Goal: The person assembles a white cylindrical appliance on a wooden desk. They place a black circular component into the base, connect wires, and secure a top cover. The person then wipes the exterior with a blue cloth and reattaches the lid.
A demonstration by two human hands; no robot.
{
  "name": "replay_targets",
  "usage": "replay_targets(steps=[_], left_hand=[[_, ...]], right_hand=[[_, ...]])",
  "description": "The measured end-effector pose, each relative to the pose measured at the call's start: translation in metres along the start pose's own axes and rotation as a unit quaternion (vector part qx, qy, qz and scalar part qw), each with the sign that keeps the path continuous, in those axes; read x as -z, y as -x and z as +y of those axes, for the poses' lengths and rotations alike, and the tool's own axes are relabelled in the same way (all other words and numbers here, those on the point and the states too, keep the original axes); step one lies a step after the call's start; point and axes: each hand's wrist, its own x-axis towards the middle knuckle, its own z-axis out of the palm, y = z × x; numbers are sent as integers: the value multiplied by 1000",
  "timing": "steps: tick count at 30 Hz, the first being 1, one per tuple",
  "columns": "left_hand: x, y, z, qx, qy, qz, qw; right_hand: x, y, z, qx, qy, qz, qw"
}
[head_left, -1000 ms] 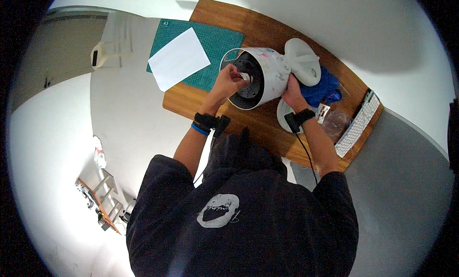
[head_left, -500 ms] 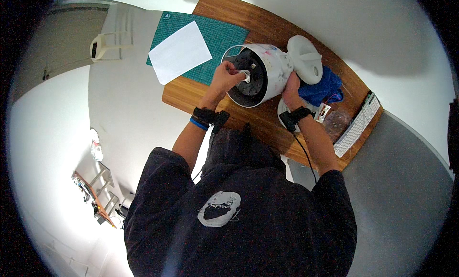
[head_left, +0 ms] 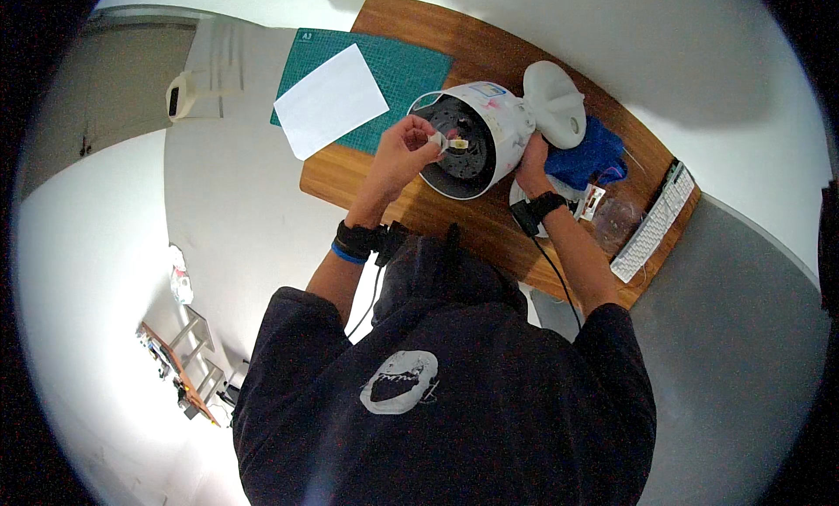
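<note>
A white, drum-shaped appliance (head_left: 505,126) with coloured marks on its side lies tipped over, its mouth turned toward the left. Inside is a dark, round inner surface (head_left: 459,169) with a small yellowish part (head_left: 459,143) on it. At the mouth, my left hand (head_left: 405,154) is closed in a pinch on a small white piece, which looks like a folded wipe (head_left: 443,142). My right hand (head_left: 531,167) grips the drum's lower right side, some fingers hidden behind it. A white oval lid (head_left: 553,104) stands at the drum's right end.
A white sheet of paper (head_left: 330,104) lies on a green cutting mat (head_left: 419,73) at the left of the wooden table (head_left: 350,176). To the right are a blue cloth (head_left: 590,156), a clear plastic piece (head_left: 616,222) and a white keyboard (head_left: 654,231). A cable (head_left: 559,274) hangs from my right wrist.
My left hand has drawn back slightly to the left with the white piece. The yellowish part now sits lower in the dark opening. My right hand stays on the drum.
</note>
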Motion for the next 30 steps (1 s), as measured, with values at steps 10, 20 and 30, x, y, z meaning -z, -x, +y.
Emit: replay_targets(steps=[10, 20, 30], left_hand=[[-44, 39, 90, -114, 25, -17, 993], [-70, 64, 120, -281, -237, 62, 928], [-38, 55, 109, -206, -151, 121, 959]], right_hand=[[-24, 60, -71, 72, -188, -266, 943], [-44, 120, -130, 167, 40, -344, 923], [-59, 103, -148, -122, -289, -315, 896]])
